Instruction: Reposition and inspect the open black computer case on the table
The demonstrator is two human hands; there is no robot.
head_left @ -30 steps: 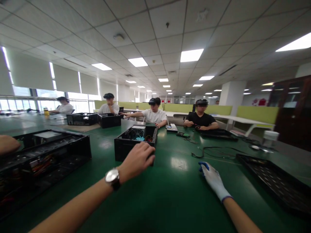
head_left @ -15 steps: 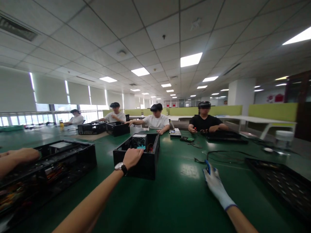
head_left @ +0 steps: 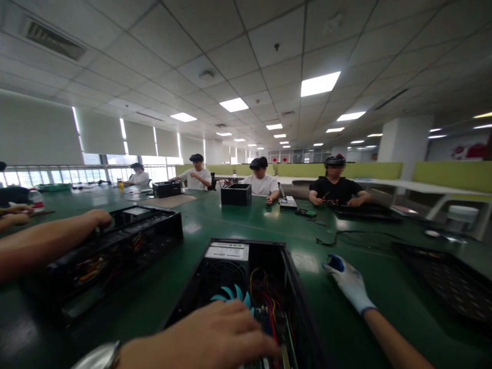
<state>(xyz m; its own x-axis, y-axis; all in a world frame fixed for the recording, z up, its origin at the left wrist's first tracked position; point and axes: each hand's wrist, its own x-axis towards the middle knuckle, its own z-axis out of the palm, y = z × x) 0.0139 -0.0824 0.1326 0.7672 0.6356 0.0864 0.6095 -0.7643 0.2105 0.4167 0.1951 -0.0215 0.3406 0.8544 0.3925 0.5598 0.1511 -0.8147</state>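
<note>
Spreading across most of the view, a green table (head_left: 246, 220) is seen carrying an open black computer case (head_left: 295, 287) just in front of the person, with a white label (head_left: 226, 251) whose print is too blurred to be read. The bare left hand (head_left: 203, 338) is laid flat, fingers loosely extended, over the case's near edge beside a blue fan (head_left: 232, 293), nothing being gripped. The gloved right hand (head_left: 348, 282) is rested open on the table beside the case.

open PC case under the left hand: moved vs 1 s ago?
Yes. The open PC case has come toward the wearer, away from the far-side seated people; the left hand rests on its near edge.
</note>
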